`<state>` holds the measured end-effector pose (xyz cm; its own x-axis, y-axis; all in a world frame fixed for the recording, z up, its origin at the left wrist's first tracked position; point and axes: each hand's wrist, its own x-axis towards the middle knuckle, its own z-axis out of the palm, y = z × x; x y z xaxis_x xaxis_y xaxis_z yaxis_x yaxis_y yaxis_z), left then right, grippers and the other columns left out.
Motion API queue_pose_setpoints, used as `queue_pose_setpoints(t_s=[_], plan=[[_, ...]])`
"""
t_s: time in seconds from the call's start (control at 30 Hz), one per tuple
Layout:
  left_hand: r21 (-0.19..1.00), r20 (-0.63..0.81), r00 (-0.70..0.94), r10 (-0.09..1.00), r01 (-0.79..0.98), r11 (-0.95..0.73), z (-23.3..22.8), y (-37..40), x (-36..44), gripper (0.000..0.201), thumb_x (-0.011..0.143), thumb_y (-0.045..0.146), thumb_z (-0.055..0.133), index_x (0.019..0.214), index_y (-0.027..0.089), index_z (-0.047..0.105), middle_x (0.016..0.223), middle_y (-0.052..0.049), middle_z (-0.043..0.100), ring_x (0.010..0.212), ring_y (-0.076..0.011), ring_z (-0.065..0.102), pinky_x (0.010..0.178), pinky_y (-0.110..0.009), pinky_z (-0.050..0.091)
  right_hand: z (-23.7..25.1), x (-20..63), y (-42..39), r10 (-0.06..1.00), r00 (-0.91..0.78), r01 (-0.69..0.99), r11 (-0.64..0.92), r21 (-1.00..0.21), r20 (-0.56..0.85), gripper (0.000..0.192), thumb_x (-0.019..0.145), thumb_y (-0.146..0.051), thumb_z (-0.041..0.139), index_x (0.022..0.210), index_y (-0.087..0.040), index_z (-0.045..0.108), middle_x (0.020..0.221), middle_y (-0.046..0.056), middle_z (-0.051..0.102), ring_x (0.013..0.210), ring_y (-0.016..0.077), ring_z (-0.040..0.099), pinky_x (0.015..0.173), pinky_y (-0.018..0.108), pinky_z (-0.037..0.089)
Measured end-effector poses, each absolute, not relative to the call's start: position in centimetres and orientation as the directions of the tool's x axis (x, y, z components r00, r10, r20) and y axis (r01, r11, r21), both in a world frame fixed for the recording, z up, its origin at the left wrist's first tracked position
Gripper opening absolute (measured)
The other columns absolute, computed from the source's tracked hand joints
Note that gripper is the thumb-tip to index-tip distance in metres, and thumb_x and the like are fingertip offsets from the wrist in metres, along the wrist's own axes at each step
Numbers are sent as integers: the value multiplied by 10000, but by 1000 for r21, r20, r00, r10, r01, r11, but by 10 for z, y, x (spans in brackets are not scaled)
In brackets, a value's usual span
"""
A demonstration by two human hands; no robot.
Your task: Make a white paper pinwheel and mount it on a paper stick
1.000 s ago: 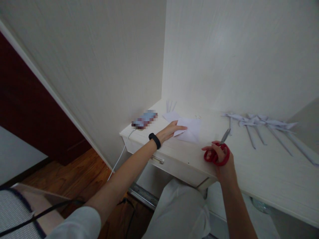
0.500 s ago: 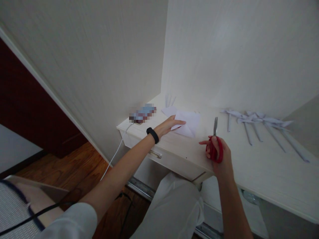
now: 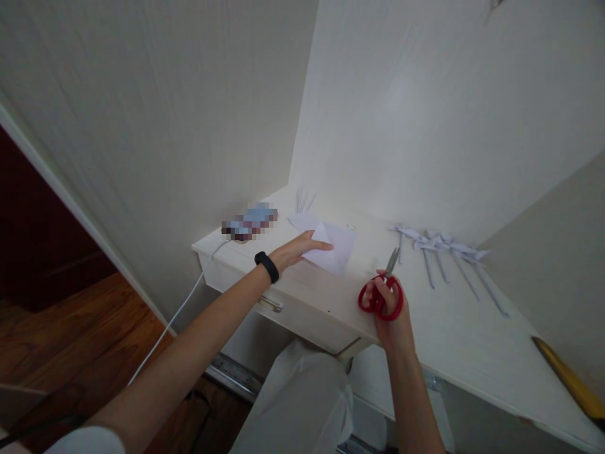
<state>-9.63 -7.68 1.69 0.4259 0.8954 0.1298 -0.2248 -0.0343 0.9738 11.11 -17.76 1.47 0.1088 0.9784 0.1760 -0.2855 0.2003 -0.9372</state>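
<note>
With the folded paper [image 3: 344, 247] taken as the centre of the dial, a trousered knee [image 3: 293, 403] is nearest, at 6 o'clock. A drawer handle [image 3: 271, 304] sits between 7 and 8 o'clock, below the edge of the white table [image 3: 472, 340]. A yellow object [image 3: 570, 379], kind unclear, is well apart at 4 o'clock. Also at 4 o'clock, much closer, the right hand [image 3: 388, 295] has its grip closed about the red-handled scissors [image 3: 387, 276], blades directed towards 1 o'clock; contact with the table cannot be confirmed. The left hand [image 3: 301, 246], wearing a black band [image 3: 267, 267], has its grip on the paper, one digit across the upper flap. A phone [image 3: 250, 221], pixelated, with a white cable [image 3: 189, 296] leading off, lies at 10 o'clock. Paper models with sticks [image 3: 439, 243] occupy 3 o'clock. A second sheet [image 3: 302, 220] lies at 11 o'clock, paper strips [image 3: 305, 200] beyond it.
</note>
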Motion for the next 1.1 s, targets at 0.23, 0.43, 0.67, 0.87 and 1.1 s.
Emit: queue_pose_setpoints(t_s=[0.23, 0.43, 0.67, 0.87, 1.1], plan=[[972, 109, 477, 872, -236, 7, 19, -76, -93, 416, 613, 302, 733, 1001, 180, 643, 1016, -122, 668, 834, -236, 629, 762, -353, 467, 23, 115, -212, 993, -16, -276, 104, -955, 113, 415, 783, -614, 461, 917, -224, 509, 553, -37, 483, 387, 91, 422, 328, 205, 314], [971, 94, 493, 865, -239, 30, 25, -82, -91, 391, 605, 267, 740, 969, 160, 644, 964, -111, 680, 748, -202, 621, 725, -324, 463, 26, 117, -231, 998, -56, -147, -26, -989, -18, 362, 758, -532, 566, 938, -226, 497, 640, -16, 570, 440, 96, 461, 346, 195, 336], [986, 59, 525, 849, -164, 33, 28, -87, -91, 395, 610, 263, 729, 980, 156, 641, 945, -108, 685, 773, -216, 625, 708, -316, 464, 17, 113, -250, 985, 154, -111, 98, -989, 80, 312, 708, -327, 675, 917, -239, 461, 646, -44, 566, 490, 90, 506, 423, 195, 401], [995, -12, 637, 771, -68, 71, 28, -89, -87, 413, 596, 251, 739, 972, 122, 629, 935, -99, 690, 725, -176, 631, 692, -292, 480, -9, 100, -286, 975, 190, -225, 156, -962, 114, 333, 790, -479, 554, 1004, -248, 445, 651, -50, 507, 410, 51, 371, 347, 169, 277], [998, -23, 671, 741, -26, 54, 36, -80, -75, 380, 586, 296, 745, 919, 138, 653, 867, -91, 699, 682, -186, 645, 638, -286, 488, 17, 106, -265, 968, 29, -145, 250, -957, 248, 431, 818, -633, 369, 1010, -248, 404, 696, -23, 433, 557, 102, 406, 473, 223, 349]])
